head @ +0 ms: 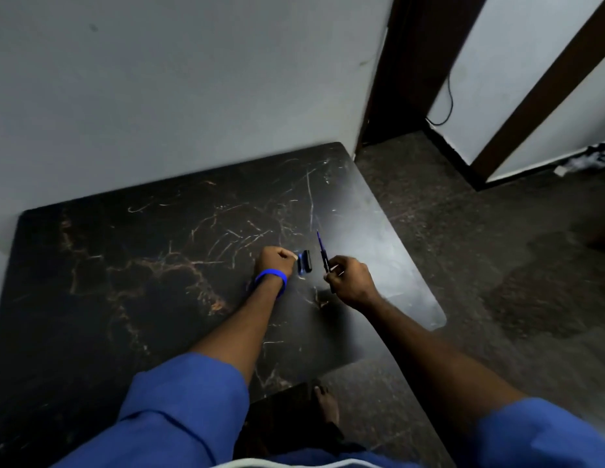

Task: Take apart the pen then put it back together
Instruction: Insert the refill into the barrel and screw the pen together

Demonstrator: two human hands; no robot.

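My right hand [350, 282] pinches a thin blue pen part [322, 249], which points up and away over the dark marble table [159, 265]. It looks like the refill with its dark tip section. My left hand [275, 260], with a blue band on the wrist, is closed in a fist. At its fingertips is a short, blurred blue and black pen piece [304, 262], apparently the barrel or cap. The two pen parts are apart, a small gap between them. Whether more small parts lie inside either hand is hidden.
The table stands against a pale wall [176, 96]; its right edge and rounded corner [436, 319] lie just right of my hands. Beyond is dark speckled floor [497, 248], a dark door frame [405, 79] and a black cable. A bare foot [326, 403] shows below the table's near edge.
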